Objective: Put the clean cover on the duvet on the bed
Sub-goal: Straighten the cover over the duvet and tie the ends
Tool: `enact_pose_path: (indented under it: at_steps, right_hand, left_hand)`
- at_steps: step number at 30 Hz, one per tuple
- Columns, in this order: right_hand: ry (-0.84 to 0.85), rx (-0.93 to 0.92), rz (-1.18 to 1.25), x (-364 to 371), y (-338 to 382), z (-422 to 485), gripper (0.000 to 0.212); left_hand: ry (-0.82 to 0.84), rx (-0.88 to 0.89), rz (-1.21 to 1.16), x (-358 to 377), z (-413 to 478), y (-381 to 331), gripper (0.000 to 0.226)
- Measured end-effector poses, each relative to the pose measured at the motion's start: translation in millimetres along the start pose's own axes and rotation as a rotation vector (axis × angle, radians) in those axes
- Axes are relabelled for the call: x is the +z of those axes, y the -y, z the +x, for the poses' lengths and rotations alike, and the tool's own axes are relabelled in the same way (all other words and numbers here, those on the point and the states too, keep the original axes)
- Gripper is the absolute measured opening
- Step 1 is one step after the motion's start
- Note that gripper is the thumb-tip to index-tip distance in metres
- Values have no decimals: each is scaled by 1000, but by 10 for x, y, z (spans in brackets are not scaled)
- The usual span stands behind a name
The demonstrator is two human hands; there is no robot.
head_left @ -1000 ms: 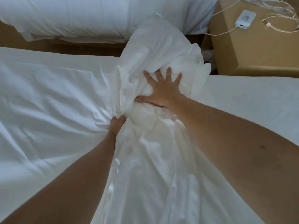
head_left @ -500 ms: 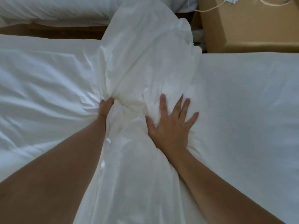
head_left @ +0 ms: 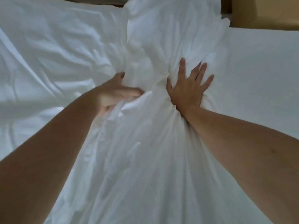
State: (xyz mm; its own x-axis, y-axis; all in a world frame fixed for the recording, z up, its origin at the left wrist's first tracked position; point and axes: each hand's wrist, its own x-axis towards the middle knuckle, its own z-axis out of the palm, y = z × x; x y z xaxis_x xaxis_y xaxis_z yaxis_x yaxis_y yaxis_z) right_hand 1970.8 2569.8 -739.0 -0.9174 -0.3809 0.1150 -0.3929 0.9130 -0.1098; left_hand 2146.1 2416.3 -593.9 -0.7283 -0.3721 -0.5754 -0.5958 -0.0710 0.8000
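Bed [head_left: 258, 81]: white, fills the view.
Cover [head_left: 145, 151]: bunched ridge on the bed, running 6 to 12 o'clock.
Box [head_left: 267, 12]: brown, 1 o'clock.
Right hand [head_left: 187, 89]: flat, fingers spread, pressing the Cover.
Left hand [head_left: 113, 94]: blurred, gripping a Cover fold.

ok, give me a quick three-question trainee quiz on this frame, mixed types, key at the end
1. True or false: the right hand lies flat, fingers spread, on the bunched bedding.
2. What shows in the top right corner? A) a brown cabinet B) a floor lamp C) a laundry basket
3. Fill in: the left hand ____ a fold of the bunched bedding between thumb and fingers.

Key: 1 true; 2 A; 3 grips (the hand is motion-blurred, but fabric bulges between thumb and fingers).
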Motion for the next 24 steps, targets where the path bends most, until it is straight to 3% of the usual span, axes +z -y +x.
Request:
enact_pose_path:
  at_steps: [3,7,10,13,15,17,19,21,22,24]
  right_hand:
    - [52,-7,19,-97,22,-32,86]
    - [269,-50,133,-502,-111,-196,89]
    - [551,-72,289,-1068,-241,-617,100]
    - [602,-74,239,-1290,-525,-1798,120]
    - [555,-32,133,-1316,-743,-2784,120]
    - [474,49,109,-1280,-834,-3267,116]
    - [428,96,140,-1256,-852,-3350,115]
    - [414,133,167,-1314,-882,-3393,119]
    - [397,173,193,-1358,-927,-3457,123]
    - [368,315,206,-1464,-1012,-3642,129]
  left_hand:
    - [-88,-111,288,213,-650,666,37]
    - [-294,-98,524,364,-941,1215,38]
    - [-491,-168,415,313,-843,1289,43]
    - [-635,-244,157,371,-718,1385,42]
    - [-537,-188,146,385,-944,1280,45]
    - [-431,-209,74,366,-1349,1219,72]
    - [-259,-268,238,398,-1904,1375,85]
    - [-104,-359,361,526,-2521,1748,80]
    - [-89,-395,367,584,-2742,1883,70]
    - [-282,-367,339,591,-2818,2118,53]
